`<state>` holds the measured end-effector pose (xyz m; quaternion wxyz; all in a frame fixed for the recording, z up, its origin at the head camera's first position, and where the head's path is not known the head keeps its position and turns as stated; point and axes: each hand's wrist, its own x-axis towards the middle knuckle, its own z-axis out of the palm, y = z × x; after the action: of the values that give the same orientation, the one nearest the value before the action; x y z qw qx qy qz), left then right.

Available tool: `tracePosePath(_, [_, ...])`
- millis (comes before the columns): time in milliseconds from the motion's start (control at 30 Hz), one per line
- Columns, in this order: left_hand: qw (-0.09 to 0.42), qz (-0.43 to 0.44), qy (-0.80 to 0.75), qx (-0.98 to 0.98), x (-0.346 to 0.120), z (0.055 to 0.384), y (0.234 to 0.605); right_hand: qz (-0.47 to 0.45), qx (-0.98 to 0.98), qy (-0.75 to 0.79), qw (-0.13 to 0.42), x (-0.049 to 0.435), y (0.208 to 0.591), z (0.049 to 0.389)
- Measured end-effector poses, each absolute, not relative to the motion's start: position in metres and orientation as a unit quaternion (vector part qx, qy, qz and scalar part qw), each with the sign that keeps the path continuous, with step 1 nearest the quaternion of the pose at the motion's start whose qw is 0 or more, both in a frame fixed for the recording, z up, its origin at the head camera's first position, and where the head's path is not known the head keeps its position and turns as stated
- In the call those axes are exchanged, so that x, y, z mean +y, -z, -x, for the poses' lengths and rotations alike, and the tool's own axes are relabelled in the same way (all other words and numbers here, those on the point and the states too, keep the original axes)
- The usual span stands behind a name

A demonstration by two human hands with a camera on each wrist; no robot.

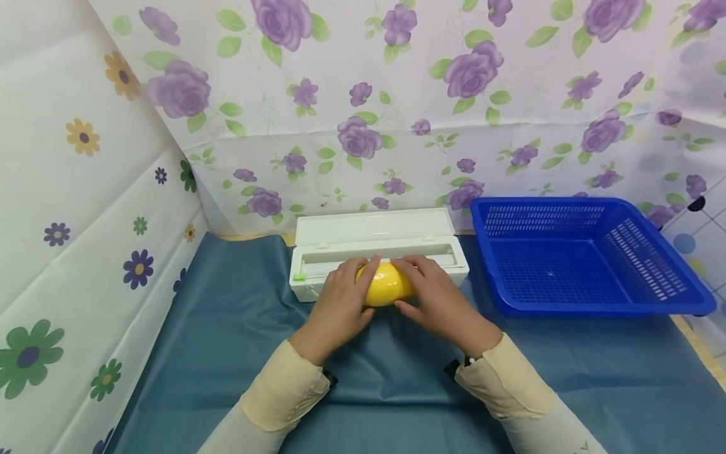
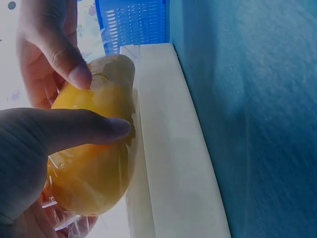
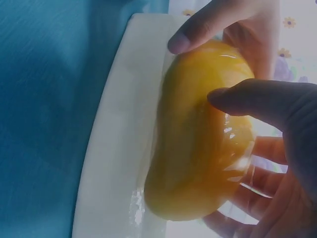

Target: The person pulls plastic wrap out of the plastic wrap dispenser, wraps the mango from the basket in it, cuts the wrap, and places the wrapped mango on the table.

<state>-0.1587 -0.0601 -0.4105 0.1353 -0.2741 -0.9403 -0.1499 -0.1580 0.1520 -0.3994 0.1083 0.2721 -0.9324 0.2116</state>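
A yellow mango (image 1: 387, 287) is held between both hands over the front edge of a white cling film dispenser (image 1: 374, 241). My left hand (image 1: 340, 301) grips its left end, thumb on the near side and fingers over the far side. At the right end, my right hand (image 1: 439, 301) grips it the same way. Clear cling film (image 2: 77, 225) shows crinkled around the mango in the left wrist view, with shiny creases. The dispenser's lid (image 1: 374, 227) stands raised at the back, and a small green piece (image 1: 299, 277) sits at its left end.
A blue plastic basket (image 1: 493, 277) with slotted sides stands to the right of the dispenser. Dark blue-green cloth (image 1: 227, 353) covers the table, with folds in it. A flowered sheet (image 1: 340, 170) hangs right behind, and another (image 1: 85, 252) borders the left side.
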Motion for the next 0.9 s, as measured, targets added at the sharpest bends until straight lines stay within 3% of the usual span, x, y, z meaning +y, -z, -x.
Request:
tracePosePath(267, [0.162,0.274,0.178,-0.931,-0.065,0.165,0.415,-0.293,-0.922,-0.220,0.123,0.159,0.410,0.167])
tracePosePath(600, [0.135,0.273,0.190,-0.933,-0.072,0.168,0.415,-0.332,-0.901,-0.236,0.150,0.169,0.422,0.176])
tracePosePath(900, [0.134,0.271,0.202,-0.931,-0.077,0.171,0.413,-0.310,-0.919,-0.214,0.121,0.175,0.423,0.181])
